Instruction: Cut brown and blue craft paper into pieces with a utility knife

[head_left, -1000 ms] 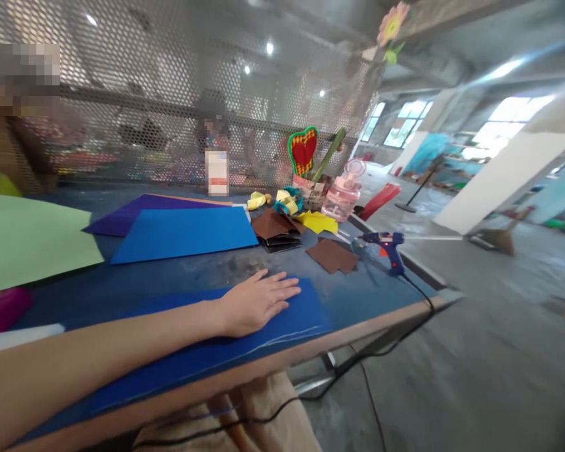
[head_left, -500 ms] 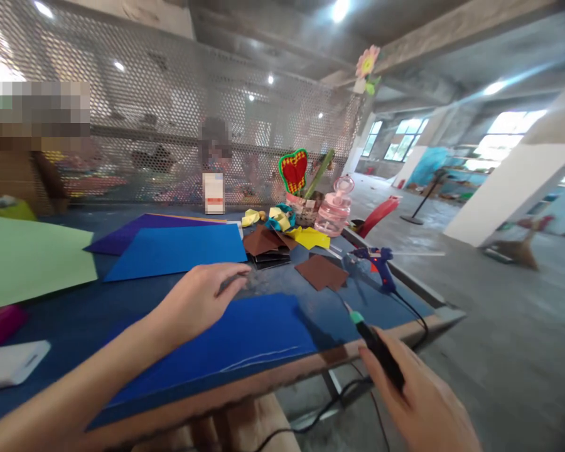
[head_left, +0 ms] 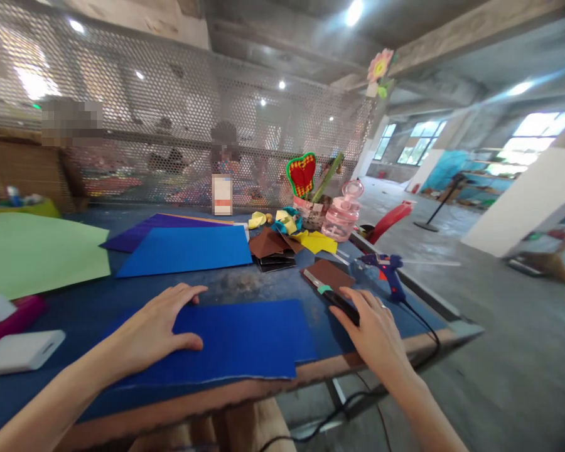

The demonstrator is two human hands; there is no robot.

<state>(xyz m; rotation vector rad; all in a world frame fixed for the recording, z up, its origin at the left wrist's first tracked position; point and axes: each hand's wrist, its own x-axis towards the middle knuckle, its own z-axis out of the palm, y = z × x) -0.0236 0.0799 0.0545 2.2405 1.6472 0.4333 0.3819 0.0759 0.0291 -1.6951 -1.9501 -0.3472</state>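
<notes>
My left hand (head_left: pixel 162 326) is over the left part of a dark blue sheet (head_left: pixel 249 333), thumb and fingers apart, holding nothing. The sheet lies near the table's front edge. To its right, my right hand (head_left: pixel 376 323) has its fingers around the black handle of a utility knife (head_left: pixel 335 300) with a teal collar. Its metal blade points away to the left, over a brown square piece (head_left: pixel 332 271). Beyond my left hand lies a lighter blue sheet (head_left: pixel 188 251), partly covering a purple sheet (head_left: pixel 144 229).
A blue glue gun (head_left: pixel 390 270) stands at the right edge, its cord hanging down. Brown pieces (head_left: pixel 268 243), a yellow piece (head_left: pixel 315 241) and a pink bottle (head_left: pixel 341 216) are farther back. At left lie a pale green sheet (head_left: pixel 42 254) and a white device (head_left: pixel 23 351).
My right hand has moved up and left with the knife, from the table's edge to over the tabletop. My left hand has shifted left and spread wider. The dark blue sheet's front edge looks rearranged.
</notes>
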